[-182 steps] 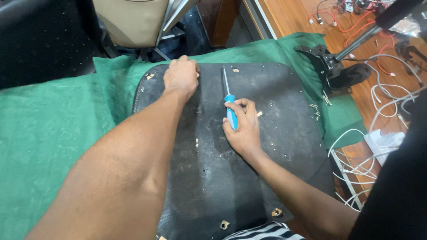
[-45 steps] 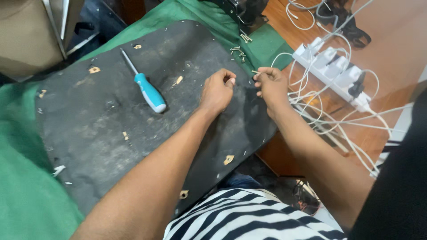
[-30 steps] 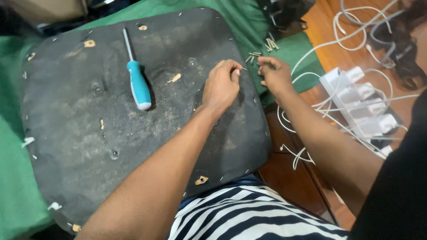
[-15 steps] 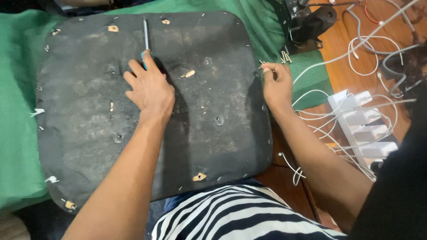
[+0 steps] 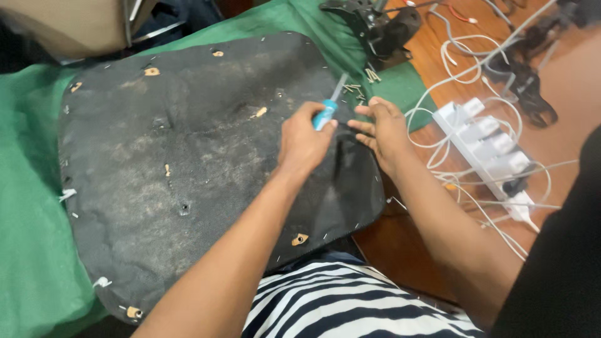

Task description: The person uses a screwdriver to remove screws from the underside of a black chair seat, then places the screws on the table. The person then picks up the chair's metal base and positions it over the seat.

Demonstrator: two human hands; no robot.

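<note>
On black seat pad (image 5: 188,156), left hand (image 5: 303,141) grips blue screwdriver (image 5: 325,114); right hand (image 5: 382,128) fingers spread, empty.

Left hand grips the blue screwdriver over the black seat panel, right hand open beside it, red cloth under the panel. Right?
Not quite: the head view shows the cloth under the panel is green, not red. The rest holds: the left hand grips the blue screwdriver, and the right hand is open beside it.

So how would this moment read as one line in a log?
left hand: grips blue-handled screwdriver | right hand: open, beside its handle | under both: black panel on green cloth | loose screws near edge
</note>
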